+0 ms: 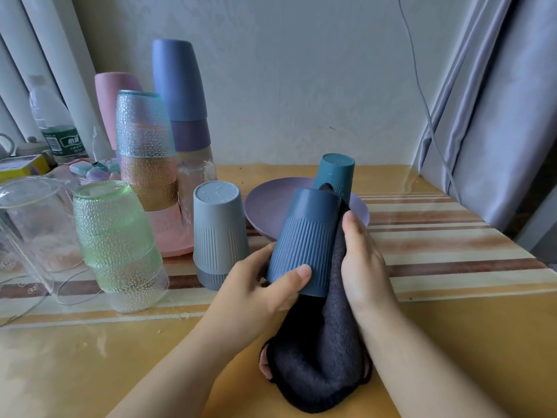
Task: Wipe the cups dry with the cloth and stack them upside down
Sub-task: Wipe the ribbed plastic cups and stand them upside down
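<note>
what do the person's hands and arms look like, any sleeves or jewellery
Both forearms are bare as far as the frame shows, with no sleeves in view. The left hand and right hand wear no gloves, and no rings, watch or bracelet are visible. The nails that show are short and unpainted.

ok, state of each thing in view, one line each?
blue ribbed cup: upside down, held off the table, being wiped
left hand: grips the blue ribbed cup near its rim
right hand: presses the dark cloth against the cup's side
grey cups: upside down, stacked
teal cup: upside down on the purple plate
green glasses: upside down, stacked, leaning
</note>
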